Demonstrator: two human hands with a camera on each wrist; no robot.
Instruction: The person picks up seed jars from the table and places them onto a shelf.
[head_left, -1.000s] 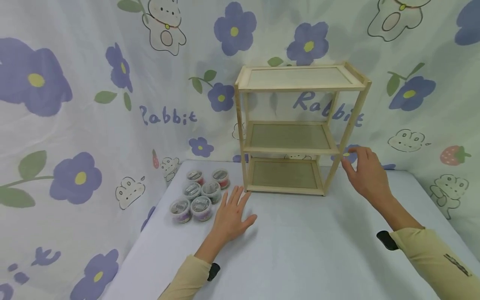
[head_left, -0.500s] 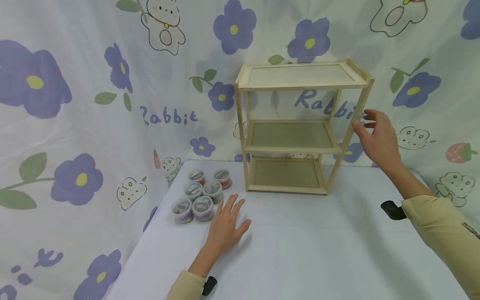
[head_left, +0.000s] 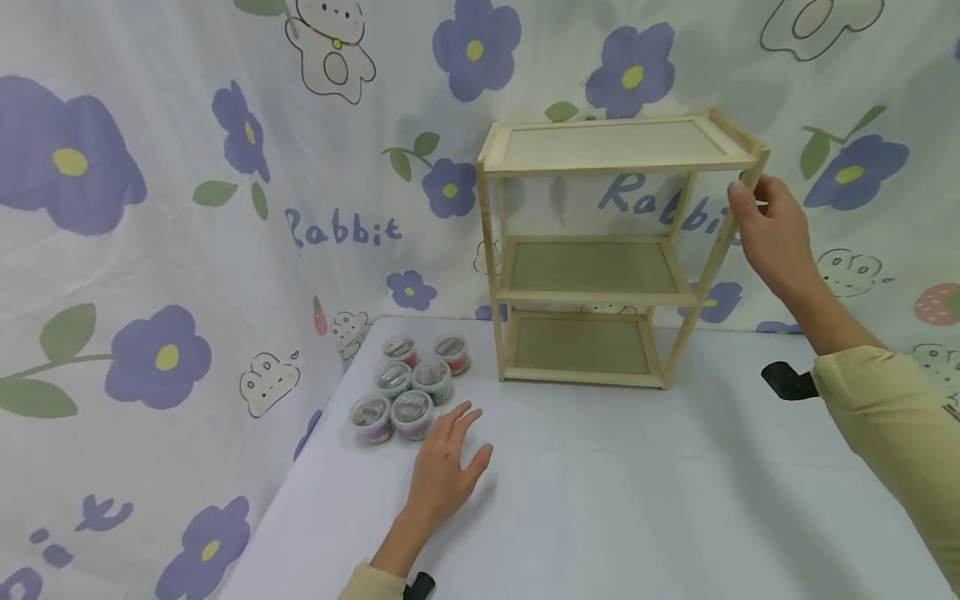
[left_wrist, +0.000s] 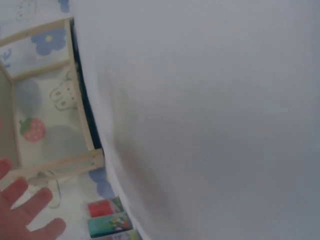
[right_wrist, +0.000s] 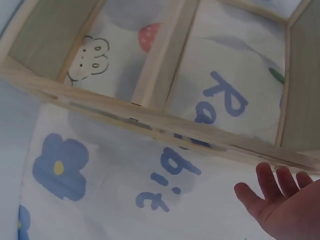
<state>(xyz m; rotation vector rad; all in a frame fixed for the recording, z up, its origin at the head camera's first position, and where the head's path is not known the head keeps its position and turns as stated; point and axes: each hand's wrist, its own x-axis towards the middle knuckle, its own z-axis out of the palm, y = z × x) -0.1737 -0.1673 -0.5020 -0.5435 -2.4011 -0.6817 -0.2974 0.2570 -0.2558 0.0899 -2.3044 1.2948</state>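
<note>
A three-tier light wooden shelf [head_left: 592,296] stands upright at the back of the table. My right hand [head_left: 776,229] is beside the upper part of its right front post [head_left: 712,258]. In the right wrist view, the fingertips of this hand [right_wrist: 287,205] come right at the frame's edge, with the thumb held apart. My left hand [head_left: 442,471] is over the table, fingers spread and holding nothing. Close to its fingertips is a group of small clear lidded tubs [head_left: 412,415] with purple, green and red contents.
A white cloth [head_left: 585,500] covers the table. Behind and to the left hangs a curtain [head_left: 187,267] printed with purple flowers and rabbits. The tubs stand left of the shelf, close to the table's left edge.
My right hand has risen along the right post from the middle tier toward the top. My left hand has drawn back slightly toward me. The head view has shifted a little.
</note>
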